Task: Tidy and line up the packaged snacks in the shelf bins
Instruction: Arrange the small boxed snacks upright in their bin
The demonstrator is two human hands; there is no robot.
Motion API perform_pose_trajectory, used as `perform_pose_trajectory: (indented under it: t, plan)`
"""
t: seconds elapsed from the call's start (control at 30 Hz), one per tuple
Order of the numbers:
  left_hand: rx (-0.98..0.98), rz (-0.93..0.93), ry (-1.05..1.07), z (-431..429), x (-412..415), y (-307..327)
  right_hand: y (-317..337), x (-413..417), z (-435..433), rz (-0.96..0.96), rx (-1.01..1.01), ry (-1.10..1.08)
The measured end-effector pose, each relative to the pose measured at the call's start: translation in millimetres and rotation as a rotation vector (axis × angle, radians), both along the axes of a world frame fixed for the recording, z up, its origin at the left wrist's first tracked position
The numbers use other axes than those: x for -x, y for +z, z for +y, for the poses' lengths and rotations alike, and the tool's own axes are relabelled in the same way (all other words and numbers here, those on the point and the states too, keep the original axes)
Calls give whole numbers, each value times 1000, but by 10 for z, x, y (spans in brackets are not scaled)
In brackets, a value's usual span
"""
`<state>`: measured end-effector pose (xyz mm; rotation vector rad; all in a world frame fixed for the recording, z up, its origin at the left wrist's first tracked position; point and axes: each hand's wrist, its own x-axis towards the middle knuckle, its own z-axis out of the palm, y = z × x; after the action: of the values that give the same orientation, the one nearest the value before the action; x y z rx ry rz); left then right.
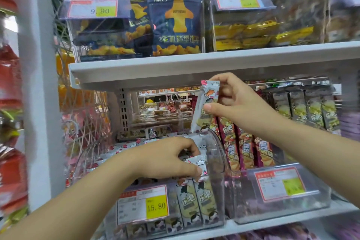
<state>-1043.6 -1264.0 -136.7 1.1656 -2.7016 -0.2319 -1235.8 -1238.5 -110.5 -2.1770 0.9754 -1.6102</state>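
- A slim white packet (206, 107) is held upright above the left bin (216, 161), close to its right wall. It is pinched at the top and at the middle by the fingers and thumb of the right hand (235, 101).
- A second white packet (196, 163) is pinched by the curled fingers of the left hand (167, 158), low in the same bin, just behind the front row (196, 202).
- For a good result, the raised packet should be lowered straight, with the print to the front, and set beside the standing ones so that the row is kept even.
- The wrappers look thin, glossy and crinkly, so a light grip is judged to be enough.
- The bin is of clear hard plastic with a curved wall. Red packets (245, 152) stand in the bin to the right.
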Motion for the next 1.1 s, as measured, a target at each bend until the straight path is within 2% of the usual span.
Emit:
perform_pose_trajectory:
  t: [0.07,0.2,0.27,0.53,0.77,0.9,1.1]
  plan:
    - [22,-5,-5,-9,-19,-14,7,-34,-9,111,-6,-17]
    - [13,-18,-7,-18,-25,-18,-25,-85,-80,570,6,-221]
    - [2,-14,-3,-24,-33,-24,-28,-114,-108,686,11,-249]
    - [15,31,3,5,-67,-69,113,-134,-167,785,-97,-307]
    - [46,19,23,51,-84,-56,115,-183,-253,1049,-165,-358]
    - [57,42,21,51,-98,-80,101,-187,-227,1123,-183,-390]
    - [75,59,52,45,-80,-120,-1,-234,-177,1337,-326,-422]
